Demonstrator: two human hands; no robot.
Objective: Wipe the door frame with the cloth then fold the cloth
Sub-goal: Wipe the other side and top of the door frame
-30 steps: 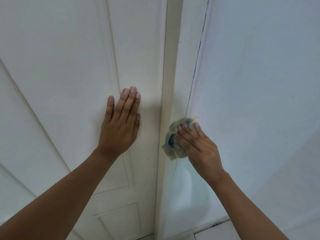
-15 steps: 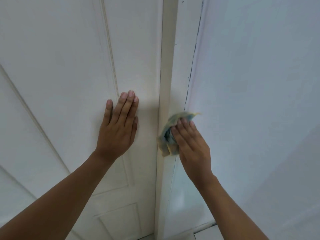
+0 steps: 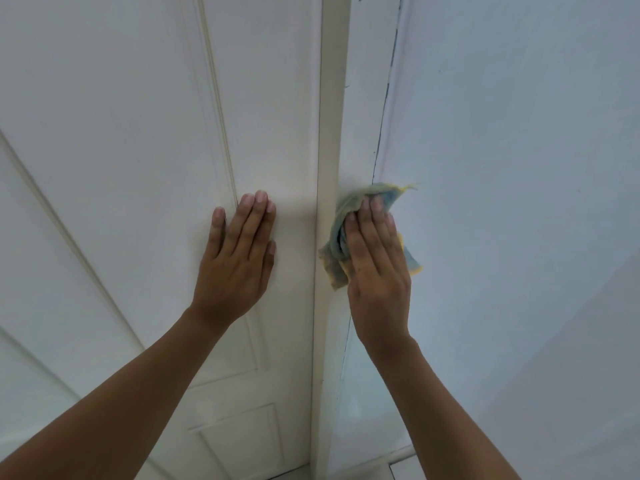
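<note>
A cream door frame runs top to bottom through the middle of the head view, between a white panelled door and a pale wall. My right hand presses a crumpled blue and yellow cloth flat against the frame's right face, fingers pointing up. The cloth sticks out above the fingertips and on both sides of the hand. My left hand lies flat on the door, fingers together, holding nothing.
The pale blue-white wall fills the right side, with a dark crack line where it meets the frame. A strip of floor tile shows at the bottom by the frame's foot.
My right hand has slid the cloth upward along the frame and now lies flatter against it. My left hand stays flat on the door at about the same spot.
</note>
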